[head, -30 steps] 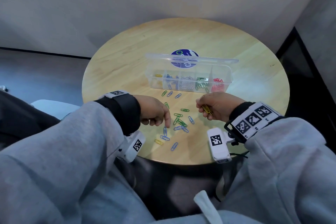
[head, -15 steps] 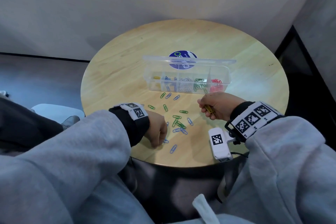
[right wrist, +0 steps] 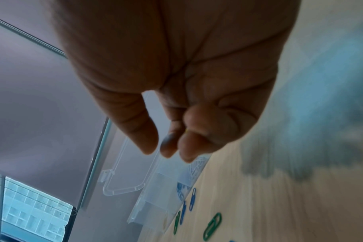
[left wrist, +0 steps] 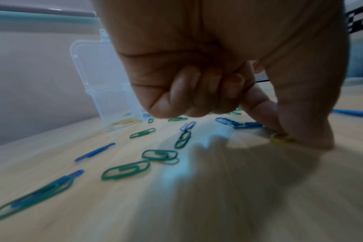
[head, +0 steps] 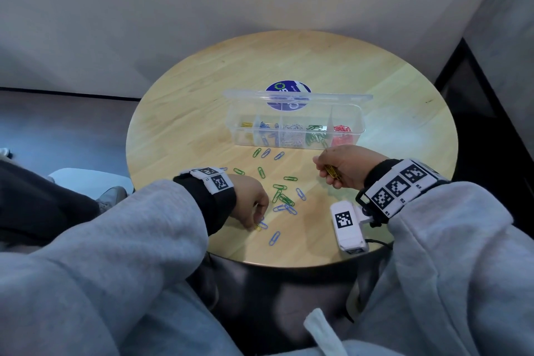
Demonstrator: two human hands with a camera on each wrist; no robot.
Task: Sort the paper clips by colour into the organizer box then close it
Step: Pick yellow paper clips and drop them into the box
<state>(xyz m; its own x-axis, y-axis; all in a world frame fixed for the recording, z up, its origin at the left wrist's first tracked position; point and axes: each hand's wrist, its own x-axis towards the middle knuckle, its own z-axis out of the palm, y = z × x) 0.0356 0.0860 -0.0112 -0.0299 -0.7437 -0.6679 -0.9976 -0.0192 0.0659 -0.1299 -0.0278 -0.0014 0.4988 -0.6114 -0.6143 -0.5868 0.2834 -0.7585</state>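
A clear organizer box point(head: 294, 141) stands open on the round wooden table point(head: 202, 113), its compartments holding yellow, blue, white, green and red clips. Green and blue paper clips point(head: 281, 196) lie scattered in front of it. My left hand point(head: 251, 205) is down at the near edge, thumb and forefinger pinching a yellow clip point(left wrist: 282, 139) against the tabletop, the other fingers curled. My right hand point(head: 338, 167) hovers in front of the box's right end, gripping a small bunch of yellow clips point(head: 332, 172).
The box lid point(head: 297, 95) stands upright behind the box, over a round blue sticker point(head: 284, 88). A white tagged device point(head: 348, 225) on a cable hangs at my right wrist near the table edge. My grey sleeves fill the foreground.
My left hand has pulled back toward the near table edge and come down on a yellow clip. The right hand has stayed in place with its yellow clips.
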